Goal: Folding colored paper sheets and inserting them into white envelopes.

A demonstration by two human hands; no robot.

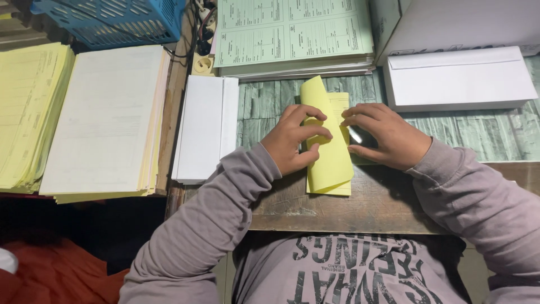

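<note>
The folded yellow sheet (329, 152) lies on the worktop (360, 205), just short of its near edge. The left hand (293, 139) presses the sheet's left side, grip closed on the paper. The right hand (385, 137) sits at the sheet's right edge; its fingers curl over something pale, possibly a white strip, so its grip cannot be judged.

Risk: the raised top flap may spring back and skew the crease under uneven pressure.

Left of the sheet lies a white envelope stack (202, 126), right of it a white envelope (458, 79), beyond it green forms (292, 34). Free room is narrow.
</note>
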